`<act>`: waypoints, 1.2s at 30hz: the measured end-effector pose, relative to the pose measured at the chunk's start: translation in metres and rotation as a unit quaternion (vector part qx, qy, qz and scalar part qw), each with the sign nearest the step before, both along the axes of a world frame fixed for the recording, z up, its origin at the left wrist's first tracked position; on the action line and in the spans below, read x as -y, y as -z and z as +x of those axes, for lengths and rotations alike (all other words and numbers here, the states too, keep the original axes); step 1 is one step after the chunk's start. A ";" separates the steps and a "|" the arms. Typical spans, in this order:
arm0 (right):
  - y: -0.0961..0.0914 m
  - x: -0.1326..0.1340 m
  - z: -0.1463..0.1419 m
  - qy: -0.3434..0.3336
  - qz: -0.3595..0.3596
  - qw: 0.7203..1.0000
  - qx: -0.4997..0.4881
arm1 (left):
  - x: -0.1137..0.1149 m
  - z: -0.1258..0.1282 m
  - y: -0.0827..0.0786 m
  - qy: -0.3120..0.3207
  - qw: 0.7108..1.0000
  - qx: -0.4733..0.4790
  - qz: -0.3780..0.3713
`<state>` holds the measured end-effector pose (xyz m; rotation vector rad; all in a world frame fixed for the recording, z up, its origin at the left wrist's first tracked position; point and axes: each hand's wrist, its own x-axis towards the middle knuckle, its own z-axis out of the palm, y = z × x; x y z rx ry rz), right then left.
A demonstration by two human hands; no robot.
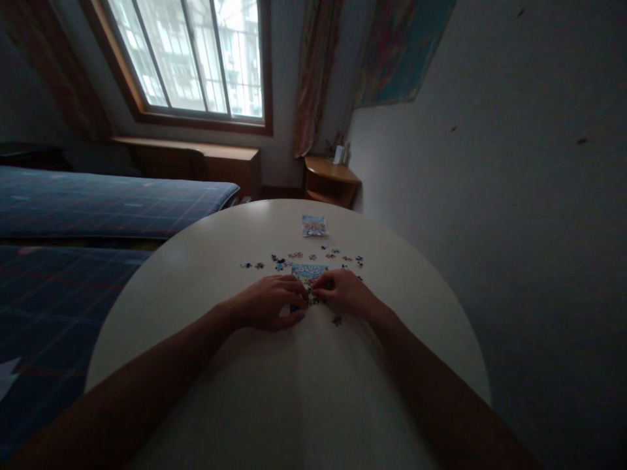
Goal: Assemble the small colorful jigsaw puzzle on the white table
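Part-built puzzle (309,271) sits on white table (294,405) between the hands, far edge running left-right, long axis hidden; left hand (272,301) fingers slightly apart touching its left side, right hand (345,292) thumb-and-finger tips together over it, contents unreadable.

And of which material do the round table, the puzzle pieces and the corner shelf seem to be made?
The round table: a pale, smooth top with a sheen near its far edge, possibly laminate or painted wood. The puzzle pieces: probably printed cardboard, being flat, colourful and irregular in outline; too small to be sure. The corner shelf: orange-brown and slightly glossy, likely varnished wood or veneer.
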<state>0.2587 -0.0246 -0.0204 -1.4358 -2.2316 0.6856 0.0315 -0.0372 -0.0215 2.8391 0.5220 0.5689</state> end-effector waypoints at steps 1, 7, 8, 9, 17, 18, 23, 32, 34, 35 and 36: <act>-0.001 0.001 0.000 0.000 0.003 1.000 0.003 | 0.000 0.000 0.000 -0.001 1.000 -0.001 -0.003; -0.007 0.005 -0.002 -0.004 0.019 0.999 0.030 | -0.002 -0.004 0.002 -0.023 1.000 0.000 -0.009; -0.008 0.005 -0.001 -0.008 0.024 0.999 0.035 | -0.002 -0.005 0.002 -0.023 1.000 0.002 -0.009; -0.008 0.005 0.000 -0.013 0.030 0.999 0.040 | -0.003 -0.005 0.003 -0.022 1.000 0.004 -0.010; -0.009 0.002 0.007 -0.023 0.060 0.997 0.051 | -0.005 -0.006 0.006 -0.016 1.000 -0.006 -0.015; -0.009 0.002 0.007 -0.024 0.060 0.997 0.052 | -0.005 -0.006 0.006 -0.016 1.000 -0.008 -0.015; -0.013 0.006 0.007 -0.033 0.043 0.996 0.064 | -0.004 -0.006 0.003 -0.020 1.000 -0.008 -0.015; -0.019 0.015 0.004 -0.042 0.014 0.995 0.087 | -0.002 -0.005 0.001 -0.031 0.999 -0.018 -0.007; -0.018 0.015 0.003 -0.051 0.010 0.995 0.086 | -0.002 -0.005 0.001 -0.029 0.999 -0.022 -0.007; -0.017 0.014 0.003 -0.056 0.008 0.995 0.084 | -0.002 -0.005 0.001 -0.029 0.999 -0.024 -0.007; -0.017 0.014 0.003 -0.058 0.006 0.995 0.083 | -0.002 -0.005 0.000 -0.029 0.999 -0.027 -0.006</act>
